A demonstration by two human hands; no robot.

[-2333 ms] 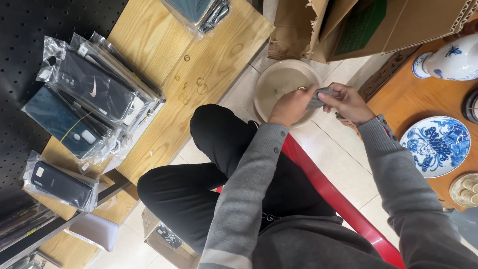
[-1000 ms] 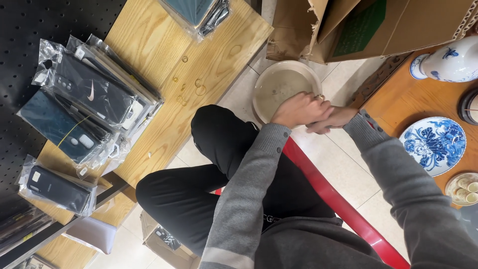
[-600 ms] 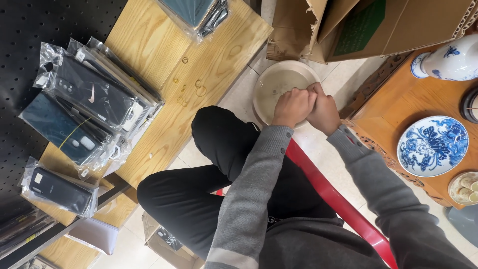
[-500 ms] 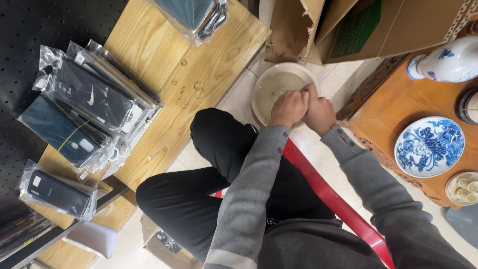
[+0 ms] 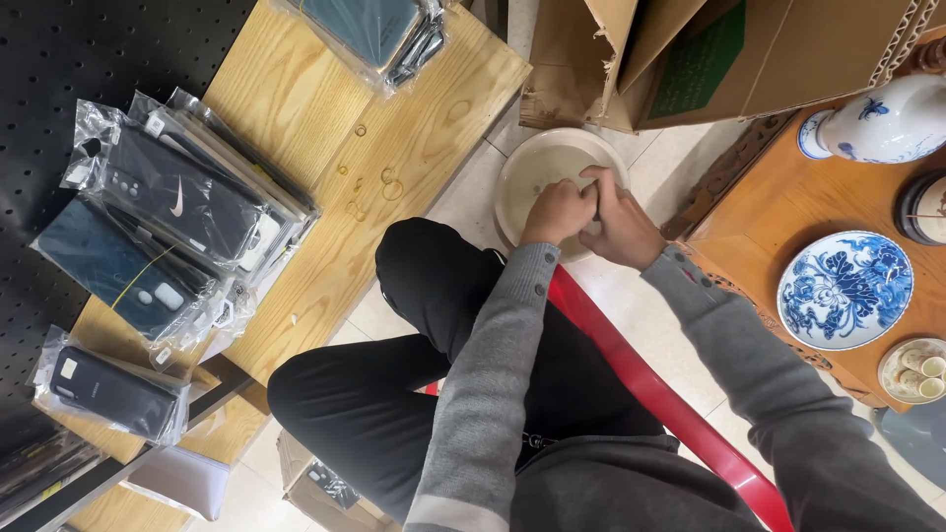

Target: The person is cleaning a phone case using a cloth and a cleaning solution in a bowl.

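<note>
Pale cream and round, a shallow basin point(image 5: 537, 167) sits on the smooth tiled floor point(image 5: 641, 305) and holds cloudy water. Both hands meet over its right half. The left hand point(image 5: 557, 210) is curled into a loose fist, knuckles up, pressed against the right hand point(image 5: 613, 219), whose fingers are bent and wrapped round the same spot. Only a sliver of grey shows between them, too little to say what they squeeze, so what each grips cannot be told. Soft grey knitted sleeves point(image 5: 493, 365) with small buttons at the cuffs lead back from both wrists, above black trousers point(image 5: 394, 384) and a glossy red plastic chair point(image 5: 670, 394).

To the left, a light, grained wooden shelf point(image 5: 394, 108) carries a few water drops and stacks of dark phone cases point(image 5: 168, 212) in crinkled clear bags. Torn brown cardboard boxes point(image 5: 690, 59) stand just behind the basin. To the right, a carved orange-brown wooden table point(image 5: 769, 217) bears a round blue and white patterned plate point(image 5: 844, 289) and a glazed vase point(image 5: 877, 123).
</note>
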